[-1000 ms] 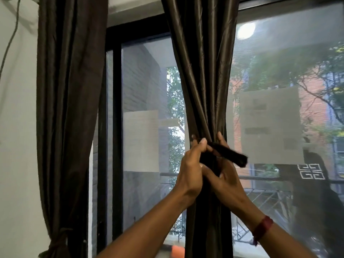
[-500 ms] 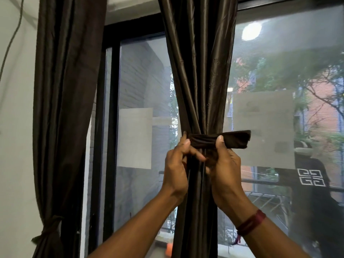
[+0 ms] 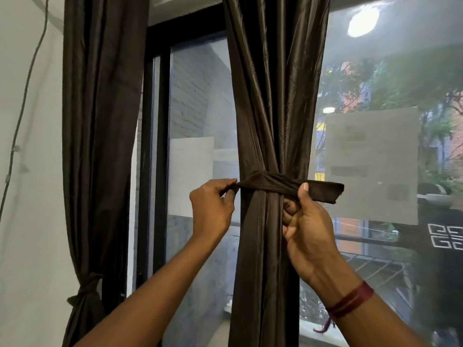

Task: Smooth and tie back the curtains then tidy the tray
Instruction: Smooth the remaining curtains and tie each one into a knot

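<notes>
A dark brown curtain (image 3: 273, 96) hangs gathered in front of the window, cinched at mid height by a brown fabric tie-back (image 3: 270, 184) wrapped around it. My left hand (image 3: 213, 209) pinches the tie's left end just left of the curtain. My right hand (image 3: 308, 221) grips the tie's right end, thumb on top; the loose end (image 3: 325, 191) sticks out to the right. A second brown curtain (image 3: 100, 121) hangs at the left, tied low down with its own tie (image 3: 85, 291). No tray is in view.
A black window frame (image 3: 160, 146) stands between the two curtains. Sheets of paper (image 3: 370, 166) are stuck on the glass. A white wall with a thin cable (image 3: 22, 103) fills the left side. A person's reflection shows at the far right of the glass.
My hands have moved apart, pulling the tie's ends out to both sides. The wrap around the curtain has drawn tighter and flatter.
</notes>
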